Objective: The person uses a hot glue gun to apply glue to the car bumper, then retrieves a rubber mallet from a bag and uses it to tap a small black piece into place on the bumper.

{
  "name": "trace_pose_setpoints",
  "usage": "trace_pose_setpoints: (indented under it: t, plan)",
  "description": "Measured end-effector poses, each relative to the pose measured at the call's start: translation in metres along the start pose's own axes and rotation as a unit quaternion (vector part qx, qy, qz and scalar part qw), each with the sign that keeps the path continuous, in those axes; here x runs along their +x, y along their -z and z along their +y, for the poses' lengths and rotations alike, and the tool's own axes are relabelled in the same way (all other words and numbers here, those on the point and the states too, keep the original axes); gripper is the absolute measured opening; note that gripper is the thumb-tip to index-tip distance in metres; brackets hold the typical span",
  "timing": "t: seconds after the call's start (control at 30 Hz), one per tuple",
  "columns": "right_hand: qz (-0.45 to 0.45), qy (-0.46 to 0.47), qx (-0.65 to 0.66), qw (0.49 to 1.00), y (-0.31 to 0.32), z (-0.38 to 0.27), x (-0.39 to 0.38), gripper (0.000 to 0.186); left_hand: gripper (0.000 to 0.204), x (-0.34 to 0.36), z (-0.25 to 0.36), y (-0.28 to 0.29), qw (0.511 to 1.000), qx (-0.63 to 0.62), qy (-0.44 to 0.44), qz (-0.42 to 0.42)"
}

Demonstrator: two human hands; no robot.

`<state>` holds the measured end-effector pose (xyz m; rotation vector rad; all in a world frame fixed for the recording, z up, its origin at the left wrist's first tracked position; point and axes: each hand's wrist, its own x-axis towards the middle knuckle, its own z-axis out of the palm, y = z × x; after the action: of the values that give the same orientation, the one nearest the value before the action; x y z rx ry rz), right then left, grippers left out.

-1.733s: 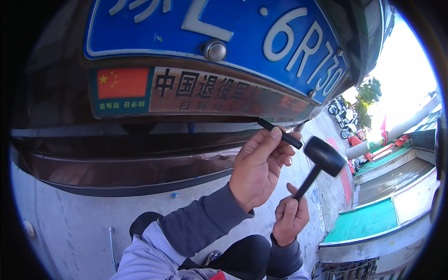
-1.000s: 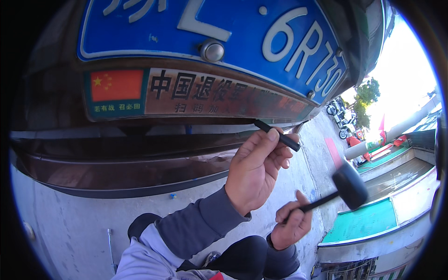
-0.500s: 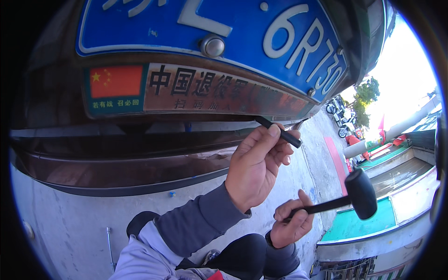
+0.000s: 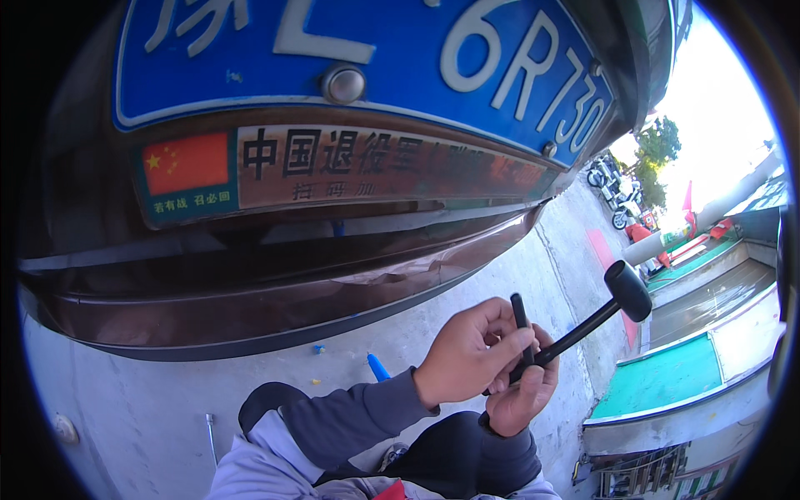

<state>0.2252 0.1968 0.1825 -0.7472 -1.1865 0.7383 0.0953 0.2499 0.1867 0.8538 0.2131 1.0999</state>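
In front of me is the dark brown rear of a car, with a bumper (image 4: 250, 312) whose lower part looks creased toward the right. My left hand (image 4: 462, 350) is closed around a short black rod (image 4: 520, 313), held upright between thumb and fingers. Just right of it, my right hand (image 4: 523, 402) grips the handle of a black rubber mallet (image 4: 630, 292), its head pointing up and to the right. Both hands are close together below the bumper, apart from it. The rod's lower end is at the mallet handle; whether they touch I cannot tell.
A blue licence plate (image 4: 400, 71) and a worn sticker strip (image 4: 333, 162) are above the bumper. On the concrete ground lie a blue tool-like piece (image 4: 377, 367) and a thin metal bar (image 4: 212, 437). Motorbikes (image 4: 617, 196) and a green-and-white structure (image 4: 667, 375) stand at right.
My left hand has come down and away from the bumper with the rod, now beside my right hand. The rod has turned more upright. The mallet head has moved up and slightly left.
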Motion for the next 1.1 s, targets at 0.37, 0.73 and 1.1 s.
trace_pose_setpoints:
  t: [0.37,0.73,1.1]
  plan:
    - [0.104,-0.112,0.052,0.987,-0.004,0.010,-0.010,0.021,0.058,-0.034,0.034,0.006,0.768,0.580,-0.243,0.120]
    - [0.121,-0.120,0.158,0.973,0.019,0.025,0.011,0.023,0.076,-0.038,0.096,0.046,0.342,0.906,-0.234,0.085]
    - [0.128,-0.089,0.150,0.976,0.050,0.025,0.019,0.021,0.070,0.003,0.083,0.033,0.311,0.923,-0.224,0.032]
